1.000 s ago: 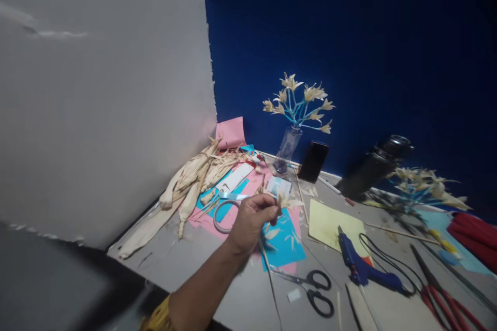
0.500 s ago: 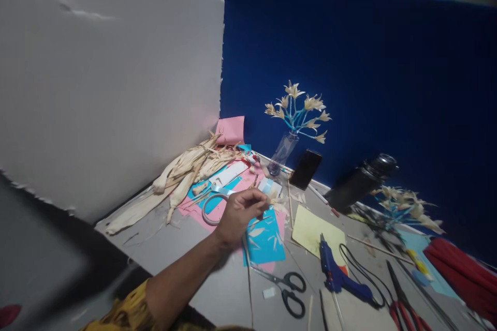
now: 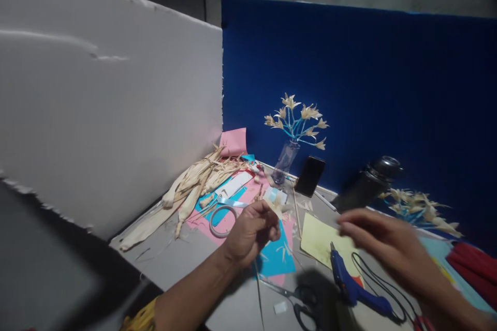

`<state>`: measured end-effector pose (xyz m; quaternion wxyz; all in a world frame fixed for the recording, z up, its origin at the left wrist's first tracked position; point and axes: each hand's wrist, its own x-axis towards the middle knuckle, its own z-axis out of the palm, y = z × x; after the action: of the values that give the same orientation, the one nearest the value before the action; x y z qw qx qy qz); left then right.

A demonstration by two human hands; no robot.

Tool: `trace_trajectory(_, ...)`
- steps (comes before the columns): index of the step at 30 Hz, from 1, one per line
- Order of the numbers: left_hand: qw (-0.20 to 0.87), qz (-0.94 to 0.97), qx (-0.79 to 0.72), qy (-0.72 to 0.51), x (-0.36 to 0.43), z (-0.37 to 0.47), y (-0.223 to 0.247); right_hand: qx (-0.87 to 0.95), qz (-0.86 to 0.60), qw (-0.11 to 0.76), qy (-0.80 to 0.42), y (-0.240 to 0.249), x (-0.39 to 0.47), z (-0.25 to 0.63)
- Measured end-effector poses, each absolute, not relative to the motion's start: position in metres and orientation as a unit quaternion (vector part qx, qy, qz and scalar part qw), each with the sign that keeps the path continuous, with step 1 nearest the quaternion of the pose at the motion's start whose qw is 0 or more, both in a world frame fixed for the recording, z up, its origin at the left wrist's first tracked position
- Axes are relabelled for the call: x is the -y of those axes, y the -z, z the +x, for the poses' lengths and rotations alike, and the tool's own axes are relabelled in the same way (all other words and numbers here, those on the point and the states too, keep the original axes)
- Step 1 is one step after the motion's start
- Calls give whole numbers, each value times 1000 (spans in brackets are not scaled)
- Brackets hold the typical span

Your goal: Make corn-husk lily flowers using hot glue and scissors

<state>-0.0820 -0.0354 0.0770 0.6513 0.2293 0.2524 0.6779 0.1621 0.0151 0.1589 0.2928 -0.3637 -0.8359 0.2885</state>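
My left hand (image 3: 252,230) is closed in a pinch on a pale corn husk petal (image 3: 275,208) that shows past the fingertips. My right hand (image 3: 382,240) is over the table's right side, blurred, with fingers stretched toward the left and nothing visible in them. Below it lies a blue glue gun (image 3: 349,284) with its nozzle at a yellow paper sheet (image 3: 314,238). Under my left hand is a blue paper (image 3: 277,261) with small pale husk scraps. Black-handled scissors (image 3: 305,315) lie closer to me, partly in shadow.
Dried corn husks (image 3: 194,181) and a tape roll (image 3: 212,222) lie left. Behind stand husk flowers (image 3: 297,119) in a clear bottle (image 3: 286,161), a phone (image 3: 309,176) and a dark flask (image 3: 365,183). More husk flowers (image 3: 423,209) and red cloth (image 3: 471,269) are right. Blue and white panels enclose the table.
My right hand has come into view from the right, over the glue gun. My left hand has turned slightly and keeps its pinch. The camera view has tilted up slightly.
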Motion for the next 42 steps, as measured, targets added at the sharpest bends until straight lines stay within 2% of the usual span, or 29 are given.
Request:
trace_trajectory(3,629,243,-276,-685,37,-75,-75,867,-308,256,-296,-149,-20,112)
trace_trajectory(7,625,256,-306,-671,34,-67,-73,860,-278,290,-316,-136,-14,86)
trace_trajectory(14,631,302,-317,-641,22,-54,-71,807,-278,346,-390,-121,-21,105)
trace_trajectory(18,659,288,-309,-622,18,-45,-72,769,-295,349,-447,-116,-22,118)
trace_trajectory(23,615,322,-321,-645,13,-38,-71,700,-319,372,-520,-110,-26,129)
trace_trajectory(42,617,228,-357,-663,-2,-28,-48,659,-328,381,-560,-103,-40,129)
